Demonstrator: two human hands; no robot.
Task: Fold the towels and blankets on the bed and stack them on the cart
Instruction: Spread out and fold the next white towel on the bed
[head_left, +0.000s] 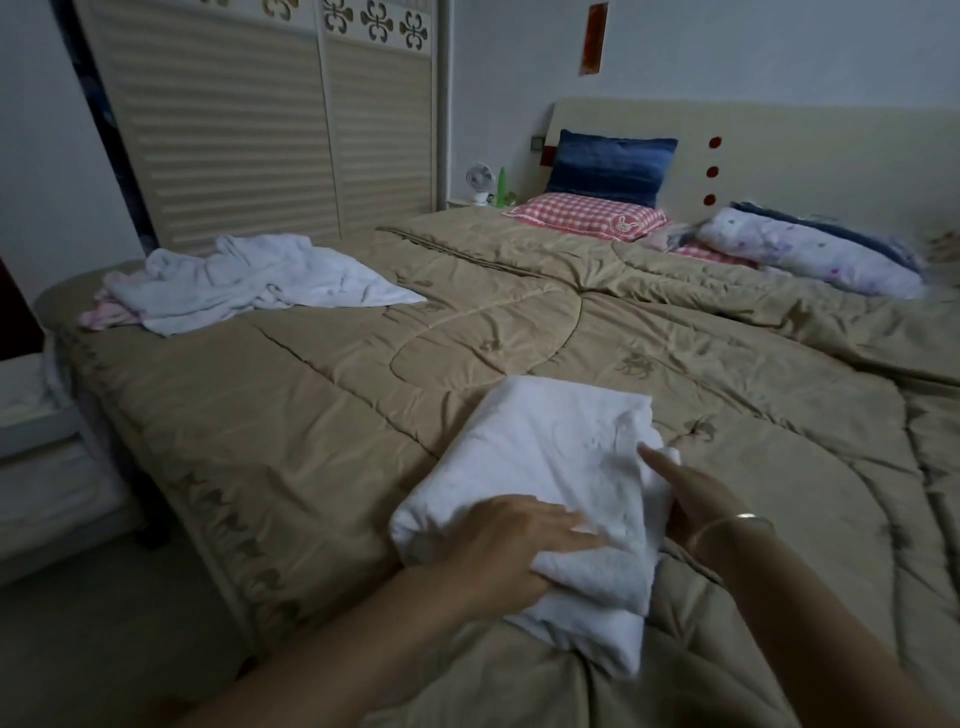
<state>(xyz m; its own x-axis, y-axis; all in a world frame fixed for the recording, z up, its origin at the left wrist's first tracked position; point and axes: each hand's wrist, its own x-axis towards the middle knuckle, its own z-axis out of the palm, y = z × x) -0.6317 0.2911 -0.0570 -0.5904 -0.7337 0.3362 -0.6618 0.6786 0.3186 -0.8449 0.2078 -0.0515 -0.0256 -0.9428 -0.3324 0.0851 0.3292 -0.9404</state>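
A folded white towel (540, 457) lies on the tan quilt of the bed (322, 395), close to the near edge. My left hand (514, 540) rests flat on its near part, thumb tucked under the fold. My right hand (691, 493) grips the towel's right edge, fingers under the layers, a bracelet on the wrist. A heap of unfolded white towels (249, 280) lies at the far left corner of the bed, with a pink cloth (104, 314) poking out beneath it. The white cart (36, 415) stands at the left, beside the bed.
Pillows sit at the headboard: a blue one (608, 169), a red checked one (587, 215), and a floral roll (810, 254) at the right. A small fan (479, 182) and green bottle (502, 186) stand on the nightstand. Slatted wardrobe doors (249, 130) rise behind the bed.
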